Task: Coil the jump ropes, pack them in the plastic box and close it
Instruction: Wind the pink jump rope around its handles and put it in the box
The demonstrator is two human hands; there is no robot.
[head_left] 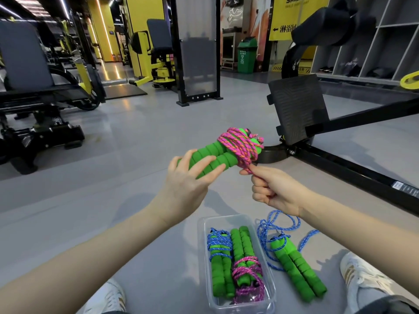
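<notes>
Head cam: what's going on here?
A person's left hand holds the green foam handles of a pink braided jump rope while the right hand pinches its cord, wound around them. The clear plastic box holds a blue coiled rope and a pink coiled rope; a blue-corded jump rope lies loose beside it.

A green bin (247,57) stands far back, a black footplate (297,105) nearer, on the grey floor (136,137).

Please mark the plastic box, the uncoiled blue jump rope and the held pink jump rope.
plastic box (240,307): head view, near wall.
uncoiled blue jump rope (297,266): head view, green handles.
held pink jump rope (234,143): head view, wound cord.
</notes>
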